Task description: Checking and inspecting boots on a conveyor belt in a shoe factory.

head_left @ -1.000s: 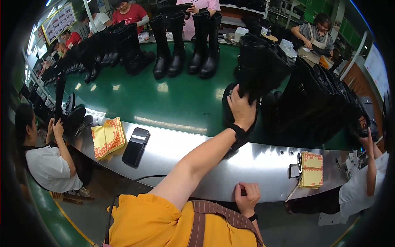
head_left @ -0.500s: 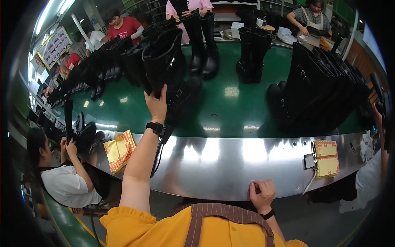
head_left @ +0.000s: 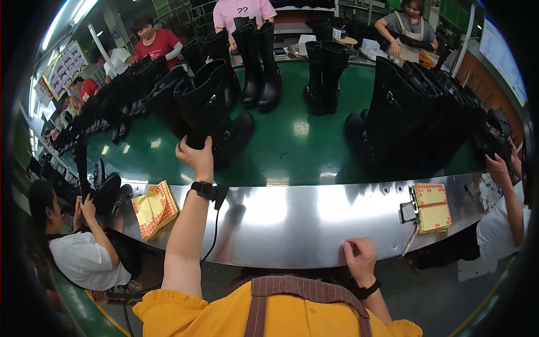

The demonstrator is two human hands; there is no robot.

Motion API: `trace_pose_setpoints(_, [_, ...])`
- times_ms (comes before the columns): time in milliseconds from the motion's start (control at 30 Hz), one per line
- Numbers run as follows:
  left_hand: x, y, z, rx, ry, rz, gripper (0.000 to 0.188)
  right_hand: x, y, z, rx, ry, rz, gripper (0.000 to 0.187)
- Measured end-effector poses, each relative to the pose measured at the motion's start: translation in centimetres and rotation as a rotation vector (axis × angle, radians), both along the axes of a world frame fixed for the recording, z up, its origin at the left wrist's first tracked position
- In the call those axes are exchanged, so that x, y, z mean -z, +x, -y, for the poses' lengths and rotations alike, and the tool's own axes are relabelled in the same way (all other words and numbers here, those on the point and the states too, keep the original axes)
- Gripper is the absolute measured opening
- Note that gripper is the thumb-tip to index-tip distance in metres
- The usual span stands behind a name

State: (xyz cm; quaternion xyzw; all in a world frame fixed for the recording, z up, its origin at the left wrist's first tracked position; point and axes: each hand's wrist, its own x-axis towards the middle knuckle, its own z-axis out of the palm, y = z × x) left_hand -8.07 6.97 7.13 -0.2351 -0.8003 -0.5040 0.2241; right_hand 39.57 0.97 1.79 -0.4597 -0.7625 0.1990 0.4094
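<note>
A pair of tall black boots (head_left: 203, 98) with small metal buckles stands on the green tabletop, left of the middle. My left hand (head_left: 196, 160) reaches to their near side. Its thumb and fingers close around the heel of one boot; the contact itself is partly hidden. A dark watch sits on that wrist. Close to my body, by the metal edge, my right hand (head_left: 361, 259) hangs with loosely curled, slightly blurred fingers. Nothing shows in it.
A green table (head_left: 292, 143) has a shiny metal front strip (head_left: 292, 219). Other boot pairs (head_left: 258, 67) and a large boot group (head_left: 410, 118) stand on it. Yellow paper stacks (head_left: 154, 210) lie on both sides. A black cable (head_left: 215, 230) hangs near my left forearm. Co-workers sit left and right.
My left hand and the boot pair have come nearer to me together. The whole view has shifted slightly. The right-hand co-worker's hands now show on a black boot. My right hand stays low.
</note>
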Motion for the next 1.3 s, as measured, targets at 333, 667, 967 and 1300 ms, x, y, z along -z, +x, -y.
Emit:
trace_pose_setpoints(333, [-10.6,14.7,-15.2,0.861,-0.095,-0.606,0.063,1.5,1.8,-2.2,0.176,0.057,0.110,0.011])
trace_pose_setpoints(667, [-15.2,18.0,-36.5,0.672,-0.902,-0.271,0.079,2.1,1.9,-2.6,0.222,0.042,0.169,0.010])
trace_pose_setpoints(967, [-11.4,14.7,-28.7,0.608,-0.472,-0.373,0.034,2.8,2.2,-2.4,0.232,0.055,0.162,0.009])
trace_pose_setpoints(1300, [-19.1,22.6,0.7,0.920,0.078,-0.893,0.028,-6.2,-3.0,-3.6,-0.247,0.001,-0.228,0.120])
